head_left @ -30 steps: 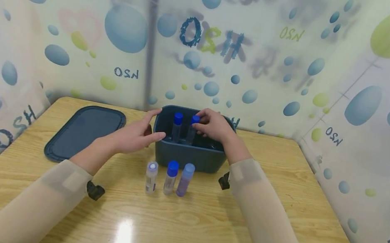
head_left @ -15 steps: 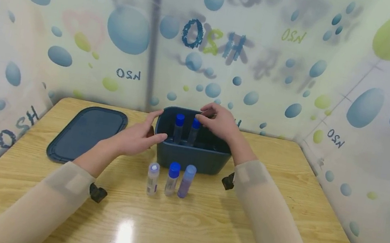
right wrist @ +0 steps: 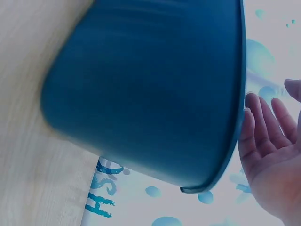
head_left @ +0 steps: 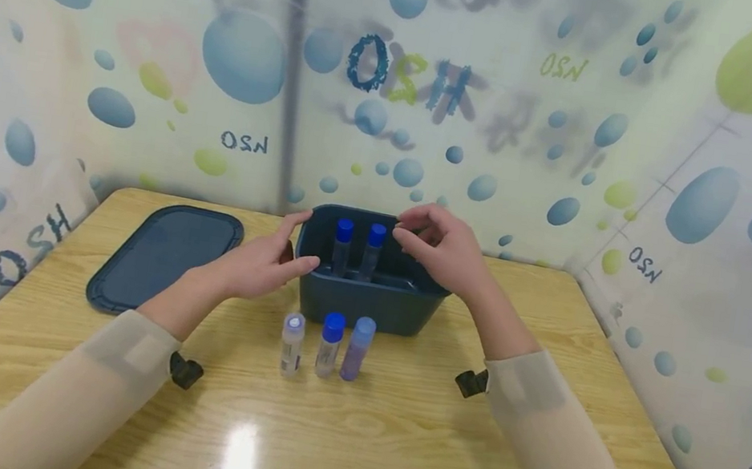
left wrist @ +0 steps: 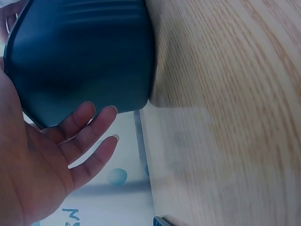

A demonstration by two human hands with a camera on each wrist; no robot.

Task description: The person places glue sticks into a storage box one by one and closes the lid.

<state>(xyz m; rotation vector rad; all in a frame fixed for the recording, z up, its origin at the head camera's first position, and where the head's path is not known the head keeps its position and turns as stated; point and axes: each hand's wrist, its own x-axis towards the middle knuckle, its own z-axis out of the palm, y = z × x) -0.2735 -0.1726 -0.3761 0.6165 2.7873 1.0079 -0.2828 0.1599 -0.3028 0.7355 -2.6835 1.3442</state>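
Note:
A dark blue bin (head_left: pixel 365 306) stands upright on the table, its top uncovered. Two slim clear tubes with blue caps, one left (head_left: pixel 341 250) and one right (head_left: pixel 372 257), stand upright inside it. My left hand (head_left: pixel 258 264) rests at the bin's left end, index finger and thumb at the rim; in the left wrist view its other fingers (left wrist: pixel 96 129) lie loosely beside the outer wall. Over the right part of the bin hovers my right hand (head_left: pixel 449 252), fingers relaxed and holding nothing, just right of the second tube.
Before the bin stand a white-topped tube (head_left: pixel 291 343), a blue-capped tube (head_left: pixel 329 345) and a lilac tube with a light blue cap (head_left: pixel 357 349). A flat dark lid (head_left: pixel 164 260) lies at left on the wooden table (head_left: pixel 388 447). Patterned curtains (head_left: pixel 238 84) enclose the table.
My right hand has let go of the right tube in the bin and moved up and to the right. The tube stays upright. My left hand keeps its place at the rim.

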